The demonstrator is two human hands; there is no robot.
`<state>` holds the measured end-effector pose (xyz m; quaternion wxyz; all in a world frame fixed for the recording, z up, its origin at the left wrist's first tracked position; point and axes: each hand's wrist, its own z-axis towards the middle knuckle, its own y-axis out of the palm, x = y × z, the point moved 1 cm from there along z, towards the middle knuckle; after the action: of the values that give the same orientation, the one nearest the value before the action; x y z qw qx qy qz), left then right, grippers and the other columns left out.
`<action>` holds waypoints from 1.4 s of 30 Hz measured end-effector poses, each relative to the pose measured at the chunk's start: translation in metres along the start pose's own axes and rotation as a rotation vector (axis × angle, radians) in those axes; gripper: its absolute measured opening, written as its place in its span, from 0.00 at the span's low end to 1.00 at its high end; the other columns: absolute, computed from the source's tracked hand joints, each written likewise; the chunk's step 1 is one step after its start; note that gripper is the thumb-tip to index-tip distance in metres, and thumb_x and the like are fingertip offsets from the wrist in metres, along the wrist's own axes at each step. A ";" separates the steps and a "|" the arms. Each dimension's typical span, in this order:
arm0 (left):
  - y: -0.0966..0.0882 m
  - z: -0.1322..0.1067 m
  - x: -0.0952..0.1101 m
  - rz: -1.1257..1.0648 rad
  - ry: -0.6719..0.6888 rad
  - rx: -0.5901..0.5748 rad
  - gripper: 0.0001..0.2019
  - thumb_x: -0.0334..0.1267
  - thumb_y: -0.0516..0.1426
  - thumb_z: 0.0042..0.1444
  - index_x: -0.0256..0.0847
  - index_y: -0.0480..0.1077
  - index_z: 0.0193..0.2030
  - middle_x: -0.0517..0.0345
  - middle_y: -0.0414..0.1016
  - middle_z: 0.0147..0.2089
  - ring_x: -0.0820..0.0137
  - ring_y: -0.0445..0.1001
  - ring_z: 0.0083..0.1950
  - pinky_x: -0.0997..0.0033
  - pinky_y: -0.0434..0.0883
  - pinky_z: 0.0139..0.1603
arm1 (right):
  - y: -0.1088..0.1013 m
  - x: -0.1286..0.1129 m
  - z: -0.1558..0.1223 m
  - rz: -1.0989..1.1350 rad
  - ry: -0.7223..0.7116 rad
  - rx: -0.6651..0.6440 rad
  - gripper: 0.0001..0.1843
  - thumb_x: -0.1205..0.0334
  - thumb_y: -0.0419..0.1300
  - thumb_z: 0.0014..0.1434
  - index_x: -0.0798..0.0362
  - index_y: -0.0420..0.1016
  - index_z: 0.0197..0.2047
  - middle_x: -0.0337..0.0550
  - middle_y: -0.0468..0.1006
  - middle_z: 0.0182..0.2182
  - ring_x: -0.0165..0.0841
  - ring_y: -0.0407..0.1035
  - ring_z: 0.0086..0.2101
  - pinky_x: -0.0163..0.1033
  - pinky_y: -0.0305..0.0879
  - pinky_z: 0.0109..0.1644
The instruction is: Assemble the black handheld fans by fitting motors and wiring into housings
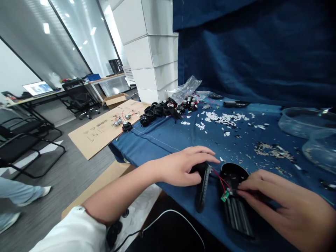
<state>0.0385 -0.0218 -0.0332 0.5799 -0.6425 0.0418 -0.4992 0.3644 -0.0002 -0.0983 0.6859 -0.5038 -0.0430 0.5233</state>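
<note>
My left hand [187, 164] is closed around the upper end of a narrow black plastic shell piece [202, 196], which stands tilted on the blue cloth. Beside it lies a black plastic housing [240, 213] with a round, cup-like top and a ribbed, handle-like lower part. A small green circuit board [225, 196] rests on the housing, and red wires [217, 175] run from it toward the piece in my left hand. My right hand [286, 206] has thumb and forefinger pinched at the housing's right side, by the board. What lies between those fingertips is too small to make out.
White plastic bits [223, 118] and small screw-like pieces [274, 151] are scattered on the blue cloth. Clear plastic bowls [296, 120] stand at right. Black round parts and motors [160, 109] are heaped at the back left, near a cardboard sheet [102, 134]. An open box [149, 197] sits below.
</note>
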 end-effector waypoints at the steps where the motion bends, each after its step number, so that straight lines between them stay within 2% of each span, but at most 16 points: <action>1: 0.002 -0.005 0.005 0.004 -0.020 0.042 0.31 0.31 0.58 0.67 0.41 0.71 0.77 0.40 0.69 0.83 0.57 0.65 0.87 0.48 0.68 0.87 | -0.001 -0.001 0.000 -0.008 -0.007 -0.034 0.11 0.47 0.64 0.78 0.39 0.87 0.49 0.39 0.86 0.44 0.31 0.83 0.36 0.32 0.78 0.33; 4: 0.010 -0.020 0.033 0.070 -0.103 0.264 0.22 0.34 0.57 0.74 0.39 0.73 0.72 0.36 0.70 0.80 0.55 0.67 0.84 0.44 0.68 0.86 | -0.004 -0.004 0.001 -0.009 -0.004 -0.097 0.11 0.49 0.61 0.80 0.41 0.85 0.51 0.41 0.85 0.45 0.32 0.83 0.38 0.34 0.81 0.38; 7: 0.028 -0.032 0.066 0.195 -0.043 0.481 0.16 0.37 0.62 0.73 0.42 0.77 0.64 0.43 0.78 0.71 0.61 0.78 0.72 0.55 0.75 0.76 | -0.005 -0.006 0.002 0.016 -0.007 -0.096 0.12 0.49 0.61 0.80 0.41 0.85 0.52 0.43 0.84 0.46 0.35 0.83 0.41 0.38 0.83 0.44; 9: 0.047 -0.037 0.079 0.298 0.003 0.515 0.16 0.41 0.64 0.71 0.42 0.77 0.63 0.45 0.78 0.71 0.59 0.78 0.70 0.55 0.75 0.74 | -0.004 -0.007 0.004 0.026 -0.010 -0.060 0.10 0.49 0.61 0.80 0.39 0.85 0.50 0.45 0.84 0.45 0.39 0.83 0.41 0.41 0.83 0.43; 13: 0.086 -0.046 0.083 0.531 -0.020 0.528 0.15 0.49 0.66 0.73 0.45 0.80 0.60 0.47 0.78 0.74 0.51 0.74 0.75 0.42 0.66 0.80 | -0.003 -0.006 0.008 0.003 -0.050 -0.006 0.09 0.51 0.63 0.78 0.40 0.82 0.44 0.44 0.82 0.40 0.37 0.81 0.37 0.39 0.81 0.38; 14: 0.094 -0.047 0.084 0.580 0.006 0.548 0.13 0.49 0.65 0.73 0.47 0.81 0.57 0.50 0.80 0.73 0.52 0.74 0.74 0.41 0.65 0.79 | -0.003 -0.006 0.008 -0.008 -0.066 -0.002 0.10 0.51 0.62 0.78 0.42 0.82 0.44 0.43 0.81 0.40 0.35 0.81 0.36 0.38 0.81 0.38; 16: 0.108 -0.047 0.086 0.646 0.093 0.566 0.06 0.46 0.64 0.75 0.53 0.84 0.50 0.60 0.83 0.70 0.58 0.77 0.69 0.48 0.71 0.70 | -0.005 -0.004 0.008 -0.034 -0.092 0.013 0.10 0.52 0.62 0.78 0.44 0.81 0.44 0.41 0.81 0.40 0.32 0.80 0.36 0.35 0.80 0.38; 18: 0.119 -0.043 0.091 0.672 0.160 0.502 0.08 0.40 0.63 0.76 0.57 0.85 0.46 0.68 0.85 0.67 0.66 0.80 0.61 0.58 0.73 0.55 | -0.006 -0.002 0.007 -0.064 -0.102 0.029 0.09 0.53 0.62 0.77 0.44 0.81 0.44 0.41 0.81 0.41 0.31 0.81 0.37 0.34 0.79 0.38; 21: 0.131 -0.031 0.098 0.713 0.145 0.442 0.09 0.42 0.63 0.76 0.55 0.85 0.44 0.67 0.87 0.61 0.68 0.81 0.53 0.62 0.74 0.44 | -0.008 0.000 0.004 -0.092 -0.113 0.047 0.09 0.53 0.61 0.77 0.44 0.81 0.46 0.41 0.83 0.43 0.32 0.81 0.38 0.35 0.79 0.38; 24: 0.140 -0.020 0.101 0.756 0.101 0.529 0.10 0.44 0.65 0.74 0.50 0.83 0.38 0.62 0.88 0.56 0.64 0.82 0.47 0.57 0.78 0.46 | -0.010 -0.002 0.004 -0.102 -0.101 0.045 0.09 0.52 0.61 0.77 0.43 0.82 0.48 0.41 0.84 0.45 0.33 0.82 0.38 0.36 0.78 0.35; 28: 0.138 -0.017 0.104 0.812 0.042 0.549 0.11 0.38 0.62 0.73 0.47 0.76 0.35 0.56 0.88 0.55 0.60 0.81 0.46 0.45 0.79 0.62 | -0.016 -0.014 0.011 -0.114 -0.109 0.027 0.09 0.55 0.61 0.76 0.44 0.83 0.47 0.41 0.85 0.44 0.34 0.83 0.38 0.37 0.78 0.34; 31: 0.123 -0.017 0.107 0.755 0.034 0.414 0.12 0.34 0.56 0.77 0.45 0.76 0.39 0.54 0.87 0.53 0.59 0.81 0.48 0.41 0.75 0.70 | -0.023 -0.026 0.017 -0.132 -0.139 0.031 0.08 0.61 0.60 0.76 0.44 0.83 0.49 0.38 0.87 0.44 0.34 0.85 0.39 0.38 0.82 0.41; 34: 0.108 -0.012 0.109 0.746 -0.006 0.279 0.13 0.32 0.54 0.79 0.40 0.81 0.51 0.55 0.85 0.47 0.58 0.83 0.50 0.40 0.72 0.75 | -0.029 -0.032 0.019 -0.129 -0.101 0.012 0.08 0.64 0.63 0.77 0.46 0.85 0.51 0.37 0.89 0.46 0.33 0.86 0.43 0.38 0.83 0.48; 37: 0.104 -0.004 0.112 0.849 0.009 0.196 0.20 0.29 0.53 0.75 0.32 0.84 0.62 0.48 0.86 0.49 0.53 0.86 0.52 0.42 0.76 0.71 | -0.033 -0.030 0.017 -0.108 -0.036 -0.043 0.09 0.67 0.66 0.77 0.47 0.87 0.53 0.34 0.90 0.48 0.29 0.86 0.45 0.34 0.82 0.51; 40: 0.111 0.001 0.120 0.960 0.048 0.098 0.21 0.32 0.55 0.73 0.28 0.87 0.60 0.36 0.87 0.57 0.46 0.88 0.55 0.46 0.82 0.60 | -0.035 -0.030 0.016 -0.071 0.027 -0.070 0.11 0.71 0.67 0.76 0.47 0.88 0.53 0.31 0.90 0.47 0.25 0.86 0.45 0.30 0.79 0.51; 42: 0.119 0.002 0.124 0.981 0.044 0.094 0.21 0.37 0.57 0.72 0.27 0.88 0.59 0.31 0.87 0.62 0.40 0.88 0.58 0.46 0.82 0.57 | -0.035 -0.031 0.017 -0.034 0.061 -0.063 0.10 0.72 0.68 0.75 0.48 0.88 0.52 0.30 0.89 0.46 0.23 0.85 0.44 0.28 0.78 0.51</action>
<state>0.1645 -0.1375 -0.0530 0.7738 -0.5097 0.3291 -0.1821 0.3643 -0.0112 -0.0492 0.6794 -0.5402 -0.0469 0.4943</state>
